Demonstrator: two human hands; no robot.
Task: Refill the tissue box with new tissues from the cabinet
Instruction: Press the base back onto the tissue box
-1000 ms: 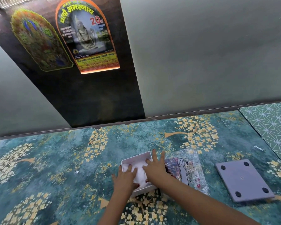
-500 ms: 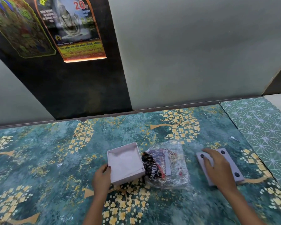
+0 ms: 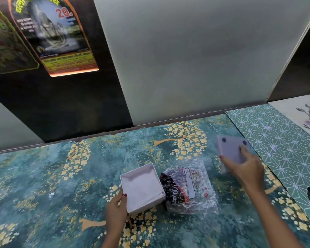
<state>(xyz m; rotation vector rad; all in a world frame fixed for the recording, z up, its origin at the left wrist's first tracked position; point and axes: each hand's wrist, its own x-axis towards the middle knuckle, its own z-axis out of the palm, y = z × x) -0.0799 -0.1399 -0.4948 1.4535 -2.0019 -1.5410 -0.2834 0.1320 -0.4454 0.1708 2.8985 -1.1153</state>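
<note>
The right hand (image 3: 245, 169) is blurred and grips a flat lilac lid (image 3: 231, 149), tilted and lifted off the table (image 3: 43, 176) toward the far right part; dark round dots show on the lid's surface, and the fingers hide its near corner. The left hand (image 3: 117, 206) holds the near left corner of the open white tissue box (image 3: 141, 187), thumb on the rim; the box stands near the middle of the table, closer to the near edge, and something white fills its inside, though I cannot tell how deep. Just beside the box, touching its right wall, lies a crumpled clear plastic wrapper (image 3: 188, 187) with a dark printed part and a white label; only "Do" in script letters is readable, the small print is too fine. On the dark wall panel a poster (image 3: 54, 34) is cut off at the top; a red "20" is clear, the other writing is blurred. Both forearms run out of the bottom edge.
</note>
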